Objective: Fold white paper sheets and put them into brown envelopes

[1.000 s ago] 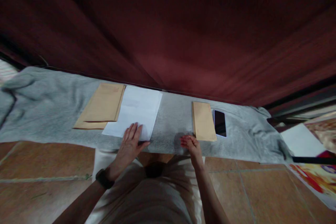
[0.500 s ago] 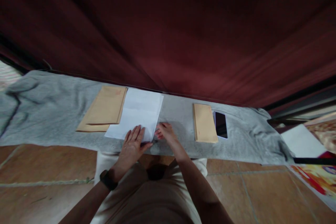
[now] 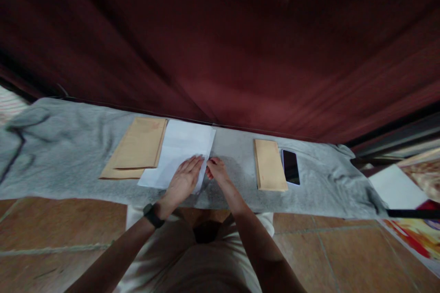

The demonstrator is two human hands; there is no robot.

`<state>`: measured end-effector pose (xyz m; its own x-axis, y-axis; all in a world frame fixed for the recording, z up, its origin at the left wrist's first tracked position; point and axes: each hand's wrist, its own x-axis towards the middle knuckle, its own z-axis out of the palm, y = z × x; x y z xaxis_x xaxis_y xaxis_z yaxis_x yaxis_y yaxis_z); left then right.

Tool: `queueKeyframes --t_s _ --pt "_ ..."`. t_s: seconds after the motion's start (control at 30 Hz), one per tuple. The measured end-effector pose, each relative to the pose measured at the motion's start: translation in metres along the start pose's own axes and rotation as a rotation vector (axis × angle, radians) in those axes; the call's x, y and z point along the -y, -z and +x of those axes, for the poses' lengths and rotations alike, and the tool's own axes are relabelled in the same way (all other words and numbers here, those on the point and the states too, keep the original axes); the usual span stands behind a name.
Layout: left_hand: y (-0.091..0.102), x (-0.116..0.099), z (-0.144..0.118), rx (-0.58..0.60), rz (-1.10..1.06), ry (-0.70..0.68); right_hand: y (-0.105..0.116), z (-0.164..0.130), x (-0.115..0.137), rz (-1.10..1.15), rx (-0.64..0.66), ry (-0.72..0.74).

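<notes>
White paper (image 3: 187,137), apparently more than one sheet, lies on the grey cloth in front of me. My left hand (image 3: 185,177) is spread flat on its lower right part, fingers stretched toward the right edge. At that edge, my right hand (image 3: 216,170) has its fingers curled in and closed on the paper's margin; the fingertips are partly hidden. Brown envelopes (image 3: 141,142) overlap each other just left of the paper, and its left side meets them.
Another stack of brown envelopes (image 3: 271,165) lies to the right, with a phone (image 3: 290,167) beside it. Grey cloth (image 3: 79,146) covers the narrow surface. A dark red curtain (image 3: 220,55) hangs behind it. Tiled floor (image 3: 357,252) shows below.
My left hand has slid up and right across the paper, closer to its right edge. My right hand's fingers have curled in more tightly at that edge.
</notes>
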<state>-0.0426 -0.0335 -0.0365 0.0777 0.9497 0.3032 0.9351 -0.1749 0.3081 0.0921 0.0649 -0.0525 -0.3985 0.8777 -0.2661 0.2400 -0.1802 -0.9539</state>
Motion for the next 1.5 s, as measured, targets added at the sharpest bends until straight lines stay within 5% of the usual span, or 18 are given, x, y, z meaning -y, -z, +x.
queueKeyframes --t_s 0.17,0.5,0.73,1.07,1.3,1.5 --pt "-0.014 0.012 0.038 0.082 -0.012 -0.09 -0.002 -0.002 0.004 0.03 -0.045 -0.104" --pt "0.0 0.038 0.051 0.144 0.077 -0.191 0.004 -0.005 0.015 -0.061 -0.114 -0.076" --pt "-0.006 0.043 0.031 0.099 0.057 -0.157 0.068 -0.041 0.0 -0.13 -0.284 0.143" --pt "-0.009 0.045 0.028 0.048 0.058 -0.082 0.157 -0.101 -0.025 -0.019 -0.49 0.109" --pt "-0.014 0.014 0.014 -0.004 -0.121 -0.023 0.145 -0.103 -0.042 -0.109 -0.448 0.1" --pt "-0.032 -0.023 -0.006 -0.071 -0.33 0.074 0.132 -0.081 -0.047 -0.115 -0.563 0.083"
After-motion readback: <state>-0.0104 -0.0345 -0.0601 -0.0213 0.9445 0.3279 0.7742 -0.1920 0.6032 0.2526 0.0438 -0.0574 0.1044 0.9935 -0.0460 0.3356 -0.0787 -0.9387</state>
